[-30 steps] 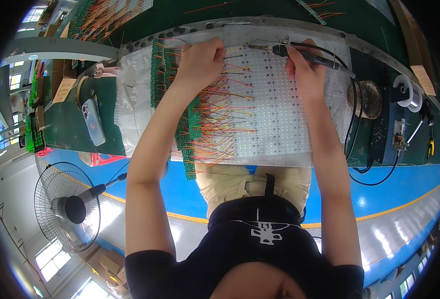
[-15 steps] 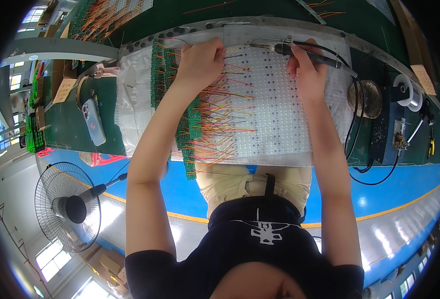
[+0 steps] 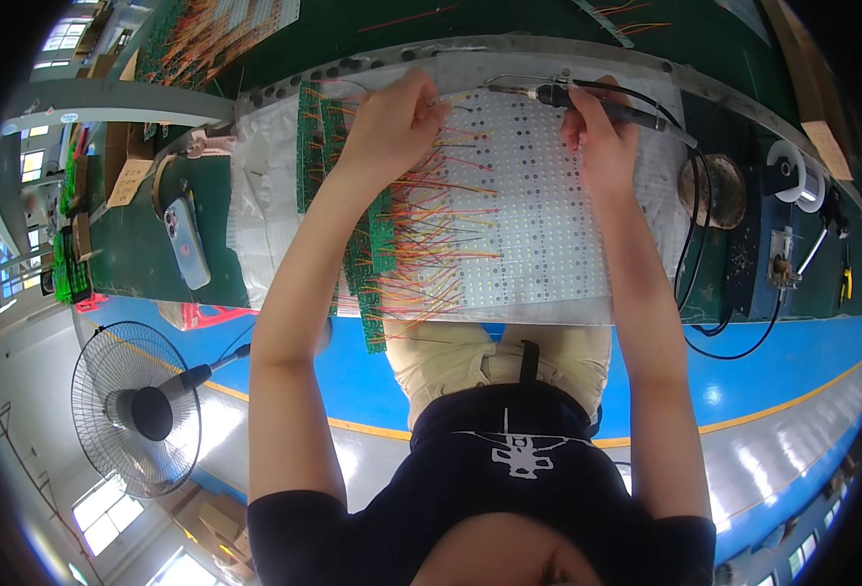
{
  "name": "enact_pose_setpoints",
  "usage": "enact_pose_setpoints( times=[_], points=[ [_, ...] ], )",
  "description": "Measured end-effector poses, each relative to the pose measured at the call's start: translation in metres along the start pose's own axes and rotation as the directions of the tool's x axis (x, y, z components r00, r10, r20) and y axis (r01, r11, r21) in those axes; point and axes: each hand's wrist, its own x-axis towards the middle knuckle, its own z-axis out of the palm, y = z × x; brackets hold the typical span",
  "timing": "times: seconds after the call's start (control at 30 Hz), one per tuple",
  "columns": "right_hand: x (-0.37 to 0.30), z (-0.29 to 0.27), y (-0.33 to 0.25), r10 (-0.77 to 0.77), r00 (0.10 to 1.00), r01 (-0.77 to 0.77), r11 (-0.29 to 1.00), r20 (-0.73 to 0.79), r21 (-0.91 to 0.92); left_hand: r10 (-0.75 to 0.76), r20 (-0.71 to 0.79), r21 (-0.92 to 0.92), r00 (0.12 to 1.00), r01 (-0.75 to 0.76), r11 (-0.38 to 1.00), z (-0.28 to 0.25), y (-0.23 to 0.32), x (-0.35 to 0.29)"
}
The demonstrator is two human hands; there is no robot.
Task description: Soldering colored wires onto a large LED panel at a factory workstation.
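Observation:
My right hand (image 3: 605, 137) is closed around a soldering iron (image 3: 636, 115), its tip pointing left over a white panel (image 3: 538, 215) dotted with rows of small pads. A thin metal tube (image 3: 524, 78) runs alongside the iron's tip. My left hand (image 3: 392, 127) is pinched at the panel's far edge, apparently on a thin wire (image 3: 460, 109) beside its fingertips. Beneath and beside my left forearm lie narrow green circuit boards (image 3: 382, 234), overlapping in a column. Red, yellow and dark wires (image 3: 441, 225) fan out from them to the right across the panel.
A phone (image 3: 187, 239) lies left on the green bench. At right are a round, worn block (image 3: 712, 192), a solder spool (image 3: 797, 178) on a stand and black cables (image 3: 694, 225). More wired boards (image 3: 206, 44) lie at the far left. A fan (image 3: 147, 410) stands left.
The fingers of my left hand have shifted slightly and loosened a little at the far edge of the panel. The right hand and soldering iron have hardly moved.

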Motion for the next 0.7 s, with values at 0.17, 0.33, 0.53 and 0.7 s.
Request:
enact_pose_setpoints(
  times=[0.17,0.33,0.53,0.7],
  points=[
    [0.0,0.0,0.001,-0.012,1.0,0.012,1.0,0.007,0.017,0.242,-0.077,-0.002,0.967,-0.243,0.97,-0.001,0.001,-0.006],
    [0.0,0.001,0.0,-0.02,1.0,0.02,0.999,0.012,0.026,0.281,-0.014,0.039,0.96,-0.28,0.959,-0.003,-0.009,-0.007],
    [0.001,-0.002,0.003,-0.016,1.0,0.016,1.0,0.008,0.022,0.31,-0.046,0.189,0.95,-0.296,0.936,0.001,-0.004,-0.006],
    [0.001,-0.002,0.003,0.001,1.0,0.001,0.999,-0.029,0.051,0.334,0.046,0.369,0.941,-0.327,0.87,0.0,0.002,-0.005]
  ],
)
